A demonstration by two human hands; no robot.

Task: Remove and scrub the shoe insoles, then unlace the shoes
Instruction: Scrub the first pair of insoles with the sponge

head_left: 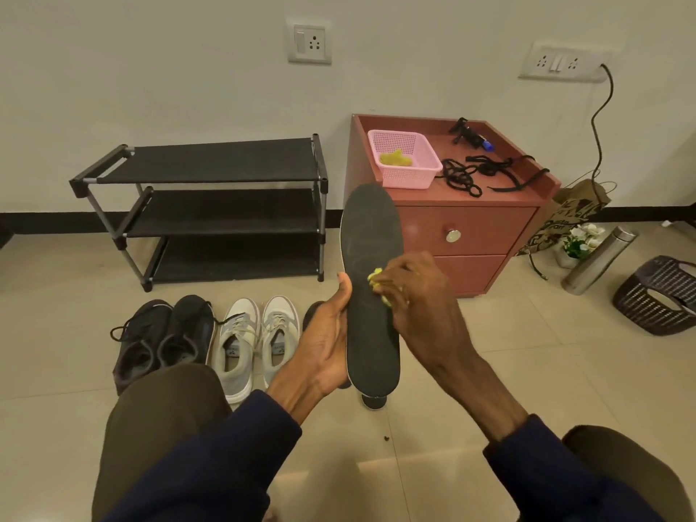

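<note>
My left hand (324,340) holds a long black insole (371,235) upright by its lower left edge. My right hand (414,299) presses a small yellow scrubbing cloth (376,280) against the insole's middle. On the floor in front stand a pair of black shoes (165,337) and a pair of grey-white shoes (256,340), both laced. A third dark shoe (312,310) is mostly hidden behind my left hand and the insole. Loose black laces (474,175) lie on the red cabinet top.
A black three-shelf shoe rack (211,209) stands against the wall on the left. The red two-drawer cabinet (470,235) carries a pink basket (405,160) with a yellow cloth. A steel bottle (599,258), paper bag and dark plastic basket (659,295) sit at right.
</note>
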